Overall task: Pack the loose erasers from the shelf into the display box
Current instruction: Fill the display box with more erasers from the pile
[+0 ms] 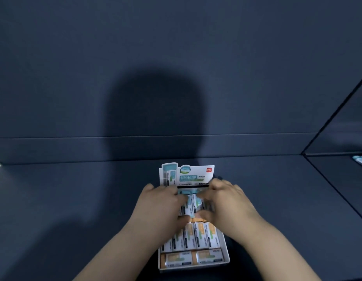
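nearest the camera, the white cardboard display box (226,258) sits on the dark blue shelf (74,189), and its front row already holds two orange-and-white wrapped erasers (193,258) lying flat. behind them a row of orange-striped erasers (198,235) stands on edge, apparently full. further in, both hands work over the blue-striped erasers (191,203) in the back rows: the left hand (162,203) has its fingers curled narrow against them, and the right hand (224,201) pinches them between thumb and fingers; motion blur hides the exact grip. beyond stands the box's upright printed header card (188,176). judging by this, packing looks mostly done, with the back rows being settled. far right, a few blue-and-white loose erasers (361,160) seem left on the neighbouring shelf.
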Motion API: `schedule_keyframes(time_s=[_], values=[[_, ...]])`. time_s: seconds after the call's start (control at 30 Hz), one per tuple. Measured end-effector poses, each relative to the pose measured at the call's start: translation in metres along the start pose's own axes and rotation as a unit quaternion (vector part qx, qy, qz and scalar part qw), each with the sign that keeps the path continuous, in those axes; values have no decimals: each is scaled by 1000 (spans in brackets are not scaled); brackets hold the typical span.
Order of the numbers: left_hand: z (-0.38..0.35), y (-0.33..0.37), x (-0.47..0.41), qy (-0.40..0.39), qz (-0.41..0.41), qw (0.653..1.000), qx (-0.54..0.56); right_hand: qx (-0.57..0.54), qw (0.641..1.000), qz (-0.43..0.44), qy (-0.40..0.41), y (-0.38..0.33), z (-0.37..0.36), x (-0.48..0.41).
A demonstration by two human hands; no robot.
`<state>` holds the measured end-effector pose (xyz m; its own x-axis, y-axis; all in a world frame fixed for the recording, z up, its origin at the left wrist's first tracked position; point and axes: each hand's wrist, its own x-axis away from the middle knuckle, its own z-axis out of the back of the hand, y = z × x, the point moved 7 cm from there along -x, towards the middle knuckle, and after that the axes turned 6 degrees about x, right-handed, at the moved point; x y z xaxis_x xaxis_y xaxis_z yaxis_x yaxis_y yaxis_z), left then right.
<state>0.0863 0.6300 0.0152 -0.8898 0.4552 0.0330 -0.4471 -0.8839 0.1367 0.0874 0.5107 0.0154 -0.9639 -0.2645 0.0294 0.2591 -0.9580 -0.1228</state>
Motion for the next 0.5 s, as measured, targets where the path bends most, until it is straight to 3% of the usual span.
schedule_keyframes(time_s=[0.5], values=[[-3, 6, 8, 22, 14, 1000, -12, -45, 999, -6, 23, 1, -16, 6]])
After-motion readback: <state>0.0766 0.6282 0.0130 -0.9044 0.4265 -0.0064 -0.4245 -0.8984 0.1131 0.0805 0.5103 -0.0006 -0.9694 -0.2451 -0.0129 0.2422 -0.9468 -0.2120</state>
